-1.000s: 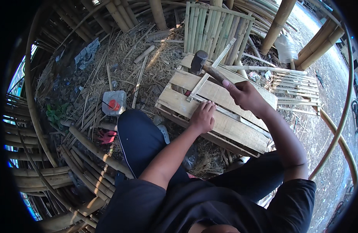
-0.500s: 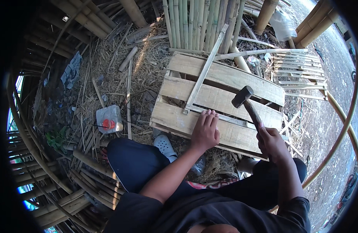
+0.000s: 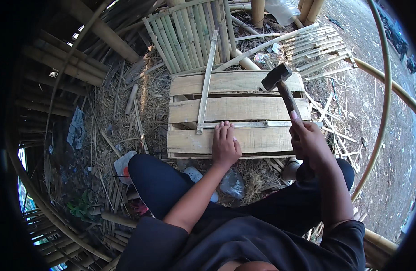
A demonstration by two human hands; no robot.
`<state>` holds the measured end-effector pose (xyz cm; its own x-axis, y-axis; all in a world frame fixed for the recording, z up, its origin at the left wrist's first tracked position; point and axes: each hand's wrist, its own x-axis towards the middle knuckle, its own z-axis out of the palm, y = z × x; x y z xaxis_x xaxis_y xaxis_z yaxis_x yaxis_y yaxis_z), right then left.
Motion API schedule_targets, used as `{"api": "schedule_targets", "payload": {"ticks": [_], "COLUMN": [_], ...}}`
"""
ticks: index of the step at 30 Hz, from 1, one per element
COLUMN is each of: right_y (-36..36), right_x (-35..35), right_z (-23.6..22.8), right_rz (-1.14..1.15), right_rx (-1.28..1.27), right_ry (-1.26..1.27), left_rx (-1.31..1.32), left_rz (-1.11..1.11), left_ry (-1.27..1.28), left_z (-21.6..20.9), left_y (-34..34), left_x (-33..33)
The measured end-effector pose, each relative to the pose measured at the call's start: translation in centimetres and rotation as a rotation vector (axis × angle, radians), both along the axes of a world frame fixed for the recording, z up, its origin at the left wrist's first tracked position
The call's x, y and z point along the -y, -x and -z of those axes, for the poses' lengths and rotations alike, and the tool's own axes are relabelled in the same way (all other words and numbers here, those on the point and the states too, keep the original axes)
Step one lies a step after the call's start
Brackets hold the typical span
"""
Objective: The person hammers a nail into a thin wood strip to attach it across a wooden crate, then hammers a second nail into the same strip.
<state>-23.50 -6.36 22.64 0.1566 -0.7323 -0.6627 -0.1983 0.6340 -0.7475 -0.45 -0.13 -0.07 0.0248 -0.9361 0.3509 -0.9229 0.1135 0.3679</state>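
Note:
A hammer point(image 3: 278, 77) with a dark blocky head is raised over the low wooden slatted table point(image 3: 262, 141), my right hand point(image 3: 309, 142) wrapped round its wooden handle. On the table's near part, a thin bamboo strip point(image 3: 255, 124) lies crosswise. My left hand point(image 3: 226, 143) rests on it with the fingers close together and the fingertips over the strip, holding it down. A second, longer bamboo strip point(image 3: 208, 79) meets it near its left end, forming a corner, and points away across the table's far edge.
Behind the table stands an upright bamboo slat panel point(image 3: 190, 38). A slatted bamboo frame point(image 3: 318, 49) lies at the far right, and a curved bamboo pole point(image 3: 386, 99) bows along the right side. Straw and bamboo scraps cover the ground at left; a clear plastic bag point(image 3: 232, 184) lies below the table.
The view has turned and shifted, so the table now looks squarer and further left. The hammer stays raised in my right hand; my left hand is still on the strip.

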Motion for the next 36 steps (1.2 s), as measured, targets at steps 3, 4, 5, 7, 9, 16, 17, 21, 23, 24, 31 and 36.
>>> {"api": "schedule_targets", "payload": {"ticks": [3,4,5,7,9,16,17,21,23,24,31,36], "right_y": [0.1,0.0,0.1,0.1,0.3,-1.7,-0.9,-2.9,-3.9,-4.0,-5.7,-6.5], "right_x": [-0.3,-0.1,0.3,1.4,1.9,0.4,1.1,2.1,2.2,2.1,3.1,2.7], "right_z": [1.0,1.5,2.2,4.2,6.1,8.3,10.0,12.4,12.7,13.0,16.5,15.9], "right_rz": [-0.066,-0.072,-0.116,-0.170,-0.220,-0.389,-0.385,-0.420,-0.443,-0.477,-0.492,-0.452], "right_rx": [-0.165,-0.227,-0.262,-0.394,-0.469,-0.747,-0.774,-0.780,-0.781,-0.791,-0.775,-0.768], "right_ry": [0.188,0.229,0.287,0.377,0.463,0.633,0.763,0.780,0.781,0.780,0.783,0.711], "left_rx": [-0.149,-0.152,-0.120,-0.090,-0.050,-0.203,-0.163,-0.171,-0.410,-0.422,-0.165,-0.197], "left_rz": [0.012,0.019,0.042,0.077,0.047,0.053,0.046,0.128,0.317,0.318,0.388,0.376], "left_ry": [0.022,0.033,-0.001,-0.070,-0.021,-0.389,-0.284,-0.271,-0.450,-0.460,-0.432,-0.332], "left_z": [-0.1,-0.5,-1.0,-2.2,-2.3,-11.8,-12.2,-9.7,-8.4,-7.7,-3.6,-4.3], "left_y": [-0.3,-0.4,-0.6,-1.2,-1.7,-8.6,-9.9,-16.6,-18.1,-18.0,-18.3,-16.9], "left_x": [-0.2,-0.4,-0.5,-0.6,-0.8,-0.3,0.4,1.6,2.2,2.6,4.2,4.2]}}
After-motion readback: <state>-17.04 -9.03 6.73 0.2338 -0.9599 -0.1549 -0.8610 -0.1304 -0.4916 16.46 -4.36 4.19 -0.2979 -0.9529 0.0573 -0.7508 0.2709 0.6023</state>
